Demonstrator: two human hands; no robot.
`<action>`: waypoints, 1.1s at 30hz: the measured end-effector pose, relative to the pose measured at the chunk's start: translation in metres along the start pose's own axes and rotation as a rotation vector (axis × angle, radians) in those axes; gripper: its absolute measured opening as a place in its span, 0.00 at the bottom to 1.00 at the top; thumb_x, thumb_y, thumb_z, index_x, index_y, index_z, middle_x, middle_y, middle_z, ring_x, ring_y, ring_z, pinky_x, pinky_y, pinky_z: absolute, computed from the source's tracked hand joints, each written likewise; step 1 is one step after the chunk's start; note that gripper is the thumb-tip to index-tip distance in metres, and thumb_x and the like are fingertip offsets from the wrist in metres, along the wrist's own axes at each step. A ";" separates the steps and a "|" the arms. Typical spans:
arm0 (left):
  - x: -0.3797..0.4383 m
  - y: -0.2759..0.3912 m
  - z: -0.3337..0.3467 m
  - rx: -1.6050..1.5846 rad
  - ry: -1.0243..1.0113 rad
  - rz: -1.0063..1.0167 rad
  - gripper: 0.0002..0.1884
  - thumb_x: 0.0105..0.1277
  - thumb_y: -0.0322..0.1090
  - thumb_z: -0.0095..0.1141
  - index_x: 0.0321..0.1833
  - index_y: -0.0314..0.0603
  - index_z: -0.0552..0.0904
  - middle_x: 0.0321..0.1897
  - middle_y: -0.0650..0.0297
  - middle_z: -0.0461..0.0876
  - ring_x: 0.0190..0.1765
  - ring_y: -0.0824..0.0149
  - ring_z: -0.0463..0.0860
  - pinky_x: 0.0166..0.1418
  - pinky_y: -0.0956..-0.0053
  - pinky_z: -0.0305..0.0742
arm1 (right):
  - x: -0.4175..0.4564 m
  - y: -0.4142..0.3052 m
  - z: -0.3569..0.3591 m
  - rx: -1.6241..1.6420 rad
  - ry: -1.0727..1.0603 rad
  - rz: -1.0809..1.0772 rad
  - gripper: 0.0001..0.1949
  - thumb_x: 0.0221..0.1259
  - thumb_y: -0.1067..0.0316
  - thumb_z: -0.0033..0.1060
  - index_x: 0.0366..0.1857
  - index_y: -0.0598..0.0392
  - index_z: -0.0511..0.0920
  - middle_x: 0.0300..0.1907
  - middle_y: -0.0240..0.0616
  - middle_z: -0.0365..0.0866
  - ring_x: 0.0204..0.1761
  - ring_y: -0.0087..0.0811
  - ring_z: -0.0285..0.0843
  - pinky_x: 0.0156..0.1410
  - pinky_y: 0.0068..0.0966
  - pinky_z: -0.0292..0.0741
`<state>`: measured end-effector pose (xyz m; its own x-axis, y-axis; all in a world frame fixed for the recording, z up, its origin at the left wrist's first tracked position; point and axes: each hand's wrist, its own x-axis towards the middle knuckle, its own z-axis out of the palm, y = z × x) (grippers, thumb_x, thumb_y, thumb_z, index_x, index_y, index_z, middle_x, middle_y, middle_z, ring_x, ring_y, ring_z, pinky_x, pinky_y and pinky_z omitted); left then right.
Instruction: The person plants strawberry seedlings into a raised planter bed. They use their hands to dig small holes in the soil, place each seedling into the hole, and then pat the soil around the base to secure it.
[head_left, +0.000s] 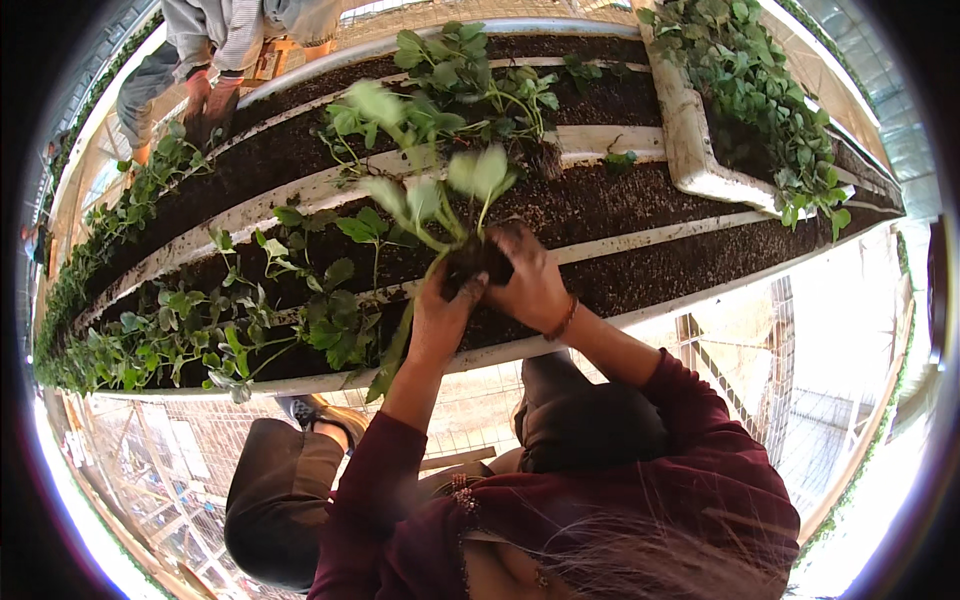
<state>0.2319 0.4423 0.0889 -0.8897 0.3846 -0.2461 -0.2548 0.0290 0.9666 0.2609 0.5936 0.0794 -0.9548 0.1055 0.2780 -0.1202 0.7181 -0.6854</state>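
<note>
Over the near soil-filled trough (645, 292), both hands cup the dark root ball of a leafy strawberry plant (442, 210), whose leaves are blurred and point away from me. My left hand (442, 311) grips the roots from the left, thumb across the soil. From the right, my right hand (529, 277) closes on the same root ball, its fingers dark with soil. A long leafy stem hangs down beside my left wrist. Just beyond lie loose strawberry plants (450, 82) with bare roots, across the white trough edges. Planted strawberry seedlings (330, 322) stand to the left.
A dirty white foam box (686, 142) full of strawberry plants (765, 97) rests across the troughs at the right. At the upper left, a co-worker's soil-stained hands (210, 105) reach into the far trough. White dividers (615, 142) run between the soil rows. My knees are beneath the near edge.
</note>
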 end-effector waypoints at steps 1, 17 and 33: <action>-0.004 -0.003 -0.004 0.071 -0.041 0.013 0.22 0.66 0.25 0.56 0.63 0.34 0.70 0.54 0.58 0.77 0.55 0.71 0.75 0.56 0.77 0.72 | -0.008 -0.005 -0.001 0.011 -0.061 0.026 0.32 0.43 0.61 0.72 0.56 0.58 0.73 0.51 0.50 0.76 0.55 0.48 0.75 0.61 0.37 0.73; -0.020 -0.015 -0.025 -0.071 -0.193 -0.065 0.30 0.52 0.19 0.60 0.61 0.35 0.71 0.53 0.59 0.78 0.53 0.67 0.78 0.59 0.72 0.73 | -0.008 0.031 -0.001 0.600 -0.312 -0.057 0.20 0.62 0.66 0.60 0.57 0.58 0.74 0.57 0.46 0.75 0.59 0.38 0.72 0.64 0.32 0.67; -0.011 -0.035 -0.021 0.190 0.052 0.118 0.21 0.55 0.23 0.62 0.54 0.35 0.77 0.47 0.59 0.82 0.49 0.67 0.80 0.54 0.73 0.74 | -0.005 0.008 -0.018 0.231 -0.299 -0.038 0.12 0.51 0.60 0.67 0.37 0.55 0.82 0.38 0.44 0.83 0.39 0.44 0.81 0.46 0.34 0.76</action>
<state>0.2431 0.4176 0.0562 -0.9287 0.3476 -0.1294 -0.0765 0.1617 0.9839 0.2701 0.6114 0.0846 -0.9815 -0.1486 0.1210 -0.1831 0.5400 -0.8215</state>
